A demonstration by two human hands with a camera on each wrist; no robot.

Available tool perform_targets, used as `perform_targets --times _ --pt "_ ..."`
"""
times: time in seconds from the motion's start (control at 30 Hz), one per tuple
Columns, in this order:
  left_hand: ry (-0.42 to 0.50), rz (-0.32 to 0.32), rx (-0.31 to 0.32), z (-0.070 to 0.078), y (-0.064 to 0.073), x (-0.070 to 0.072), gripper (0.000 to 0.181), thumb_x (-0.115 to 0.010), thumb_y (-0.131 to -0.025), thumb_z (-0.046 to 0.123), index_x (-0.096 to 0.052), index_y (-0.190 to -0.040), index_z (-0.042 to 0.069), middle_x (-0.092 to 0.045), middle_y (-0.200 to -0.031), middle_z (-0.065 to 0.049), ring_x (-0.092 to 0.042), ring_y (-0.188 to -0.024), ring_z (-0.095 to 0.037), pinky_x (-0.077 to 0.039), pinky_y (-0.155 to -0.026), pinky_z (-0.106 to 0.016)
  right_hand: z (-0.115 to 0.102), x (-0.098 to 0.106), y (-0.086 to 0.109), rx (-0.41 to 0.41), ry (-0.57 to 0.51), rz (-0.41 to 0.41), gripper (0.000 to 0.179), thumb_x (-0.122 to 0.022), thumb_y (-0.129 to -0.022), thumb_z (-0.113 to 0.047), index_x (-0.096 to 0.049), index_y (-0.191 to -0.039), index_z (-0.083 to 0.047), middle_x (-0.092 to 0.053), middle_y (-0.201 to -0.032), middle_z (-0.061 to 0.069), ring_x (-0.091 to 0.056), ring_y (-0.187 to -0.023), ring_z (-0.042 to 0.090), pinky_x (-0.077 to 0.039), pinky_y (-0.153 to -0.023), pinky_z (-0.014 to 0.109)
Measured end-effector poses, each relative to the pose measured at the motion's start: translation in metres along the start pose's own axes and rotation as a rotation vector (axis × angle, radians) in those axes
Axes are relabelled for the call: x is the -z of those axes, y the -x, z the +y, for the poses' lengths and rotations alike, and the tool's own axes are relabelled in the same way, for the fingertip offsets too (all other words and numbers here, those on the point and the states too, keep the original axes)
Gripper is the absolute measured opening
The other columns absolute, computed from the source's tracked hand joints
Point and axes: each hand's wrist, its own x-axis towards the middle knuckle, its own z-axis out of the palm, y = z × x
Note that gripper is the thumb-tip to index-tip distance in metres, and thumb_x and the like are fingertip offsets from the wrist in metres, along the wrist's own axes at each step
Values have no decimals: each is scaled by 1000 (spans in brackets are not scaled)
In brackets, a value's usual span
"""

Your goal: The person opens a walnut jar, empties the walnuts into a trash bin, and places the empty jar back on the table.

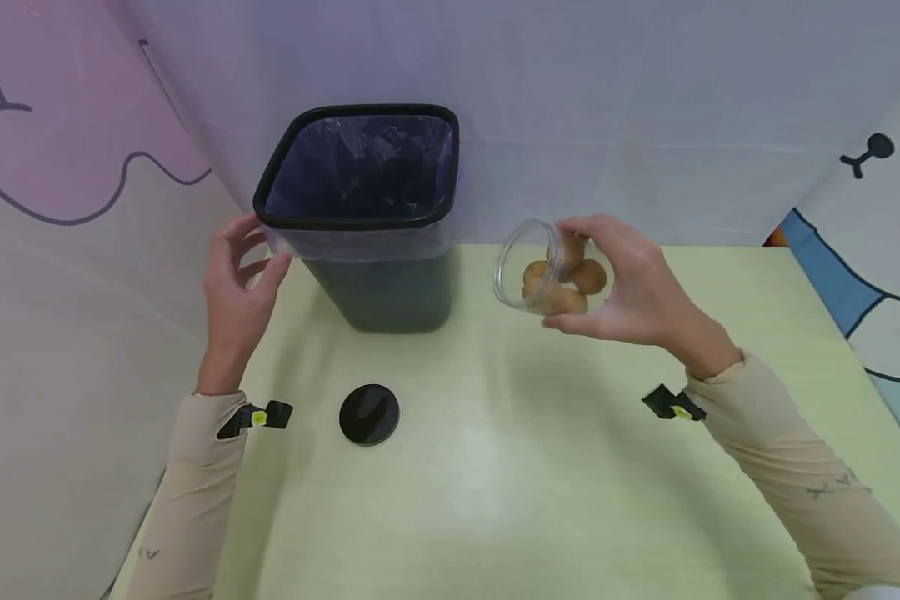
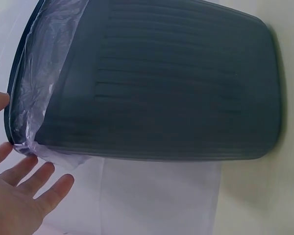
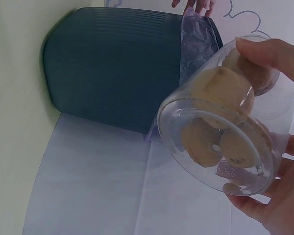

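My right hand [image 1: 630, 279] grips a clear plastic jar [image 1: 504, 271] above the table, right of the bin. The jar is tilted, its uncovered mouth facing left toward the bin. Inside lie several round, light-brown things [image 3: 223, 90] resembling walnuts; their exact kind is uncertain. A dark trash bin [image 1: 401, 296] with a black rim stands upright, lined with a translucent plastic bag [image 2: 41, 68]. At the rim's left corner is my left hand [image 1: 240, 292], thumb and bent fingers on either side of it. A round black lid [image 1: 369, 414] lies flat on the table in front of the bin.
The pale yellow-green table [image 1: 480, 500] meets a whitish cloth backdrop [image 1: 607, 108] close behind the bin. Cartoon-printed cloth [image 1: 892, 275] hangs at the right, and another printed sheet [image 1: 67, 333] borders the left side.
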Motion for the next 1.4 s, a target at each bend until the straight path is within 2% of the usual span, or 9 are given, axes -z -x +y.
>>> perform_targets --times 0.1,0.43,0.67,0.87,0.97,1.1,1.27,1.4 --pt "-12 -2 -4 2 -4 0 45 -56 -84 16 -41 -126 10 -45 -125 -4 -44 -112 -18 -39 -84 -30 0 2 -4 8 -1 5 84 -83 -43 -33 -51 -116 -5 -55 -105 2 -48 -97 16 -36 -81 32" --pt "-51 -26 49 10 -14 -6 45 -53 -87 21 -39 -128 10 -44 -124 -11 -47 -107 -18 -41 -79 -23 -3 8 -17 7 12 25 84 -83 -43 -33 -52 -116 -4 -56 -106 2 -49 -98 17 -37 -83 33" --pt "-76 -33 109 9 -20 -8 39 -49 -88 26 -41 -125 15 -43 -125 -9 -47 -108 -17 -38 -75 -22 -2 11 -23 -22 27 1 84 -83 -44 -32 -51 -116 -5 -56 -105 1 -49 -97 15 -37 -82 33" --pt "-91 -30 123 15 -21 -11 40 -47 -89 30 -42 -124 11 -44 -123 -7 -47 -108 -16 -36 -73 -24 1 13 -29 -31 6 29 84 -84 -42 -31 -52 -115 -5 -56 -104 0 -49 -94 14 -37 -77 30" --pt "-115 -9 123 17 -20 -12 40 -46 -89 31 -43 -123 9 -37 -130 -1 -45 -112 -16 -38 -77 -28 2 13 -33 -34 11 26 84 -84 -43 -31 -52 -116 -6 -56 -105 -1 -49 -94 13 -38 -77 30" --pt "-120 50 105 18 -20 -16 39 -47 -89 31 -46 -117 5 -30 -136 6 -43 -114 -16 -39 -77 -32 3 14 -39 -39 19 14 85 -84 -44 -32 -51 -117 -6 -55 -108 -1 -49 -96 13 -38 -77 31" --pt "-56 113 114 18 -21 -20 37 -51 -87 30 -47 -113 3 -40 -131 7 -48 -109 -15 -39 -71 -23 3 14 -44 -30 24 12 84 -84 -44 -33 -51 -117 -6 -55 -109 -1 -49 -96 13 -38 -77 31" --pt "-40 148 111 18 -20 -21 36 -52 -86 29 -49 -111 3 -43 -129 7 -50 -107 -15 -40 -71 -22 4 13 -49 -16 23 8 83 -84 -44 -33 -52 -116 -7 -55 -108 -1 -48 -97 13 -38 -79 32"
